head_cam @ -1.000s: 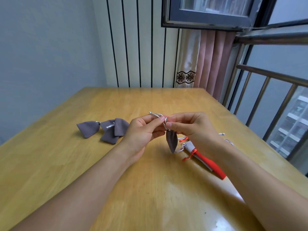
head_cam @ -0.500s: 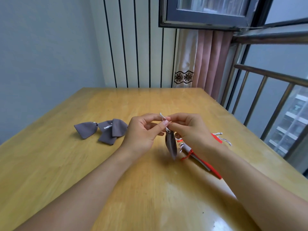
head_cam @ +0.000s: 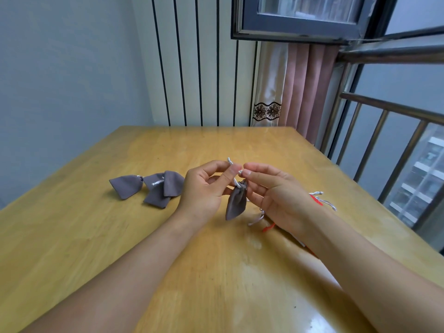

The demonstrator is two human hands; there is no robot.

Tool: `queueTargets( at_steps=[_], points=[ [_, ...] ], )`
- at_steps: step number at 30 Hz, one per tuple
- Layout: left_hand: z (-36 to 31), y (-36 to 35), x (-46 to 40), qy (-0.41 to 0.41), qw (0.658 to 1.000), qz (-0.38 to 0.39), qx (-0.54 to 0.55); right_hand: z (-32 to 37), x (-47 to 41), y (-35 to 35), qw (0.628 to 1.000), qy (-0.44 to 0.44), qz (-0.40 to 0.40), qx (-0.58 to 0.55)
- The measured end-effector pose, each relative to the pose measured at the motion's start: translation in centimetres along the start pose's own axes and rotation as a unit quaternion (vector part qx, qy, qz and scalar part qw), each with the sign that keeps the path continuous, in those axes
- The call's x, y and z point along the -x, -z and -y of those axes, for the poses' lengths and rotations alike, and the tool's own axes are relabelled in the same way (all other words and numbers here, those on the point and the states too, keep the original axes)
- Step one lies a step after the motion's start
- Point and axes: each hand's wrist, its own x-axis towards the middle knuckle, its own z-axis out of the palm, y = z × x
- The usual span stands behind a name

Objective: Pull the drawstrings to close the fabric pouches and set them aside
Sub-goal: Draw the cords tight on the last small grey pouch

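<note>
No writing legible; both hands (head_cam: 240,188) pinch grey pouch (head_cam: 236,203) drawstring (head_cam: 234,175).

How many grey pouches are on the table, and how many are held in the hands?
Closed grey pouches lying on the wooden table: 3
Grey pouch held in the hands: 1
Total: 4

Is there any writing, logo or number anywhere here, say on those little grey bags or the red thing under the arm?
No text can be read anywhere.
Grey pouch held in the hands: plain fabric, no label.
Closed pouches on the table: plain, no print.
Red item under the right arm: mostly hidden, no lettering visible.
Curtain trim: a floral lace pattern, not writing.
</note>
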Motion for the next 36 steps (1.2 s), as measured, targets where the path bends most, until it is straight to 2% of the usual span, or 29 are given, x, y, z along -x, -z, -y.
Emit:
queueTargets(
  at_steps=[3,6,8,13,17,20,23,25,27,30,32,34,36],
  points=[
    [-0.2,0.1,-0.2,0.067,0.992,-0.026,0.104,0.3,-0.1,0.0,0.999,0.0,-0.032,-0.021],
    [-0.6,0.7,-0.7,0.178,0.955,-0.08,0.225,0.8,-0.5,0.4,0.994,0.009,-0.064,-0.085],
    [-0.6,1.0,-0.9,0.22,0.935,-0.076,0.268,0.9,-0.5,0.4,0.993,0.005,-0.044,-0.106],
    [-1.0,0.9,-0.6,0.254,0.891,0.008,0.376,1.4,0.1,-0.3,0.969,-0.015,0.044,-0.242],
    [-1.0,1.0,-0.8,0.245,0.892,0.021,0.379,1.4,-0.1,-0.4,0.966,-0.019,0.038,-0.254],
    [-0.9,1.2,-1.2,0.224,0.912,-0.001,0.344,1.2,-0.6,-0.1,0.992,-0.012,0.015,-0.127],
    [-0.5,1.0,-1.1,0.171,0.967,0.004,0.19,1.2,-0.8,0.1,0.998,0.043,0.001,0.04],
    [-0.1,0.6,-0.9,0.134,0.986,0.01,0.095,1.1,-0.7,0.3,0.984,0.085,0.002,0.155],
    [0.2,0.6,-0.7,0.122,0.991,0.012,0.054,1.0,-0.4,0.5,0.947,0.121,0.004,0.298],
    [0.4,1.0,-0.7,0.111,0.993,0.034,-0.006,0.5,-0.1,0.7,0.826,0.194,0.026,0.529],
    [0.6,1.1,-0.5,0.1,0.993,0.049,-0.042,0.3,-0.2,1.0,0.77,0.197,0.05,0.605],
    [0.6,1.2,-0.5,0.101,0.992,0.061,-0.037,0.2,-0.4,1.4,0.75,0.177,0.066,0.634],
    [0.7,1.4,-0.5,0.086,0.992,0.077,-0.057,0.1,-0.7,1.6,0.752,0.172,0.066,0.633]
  ],
)
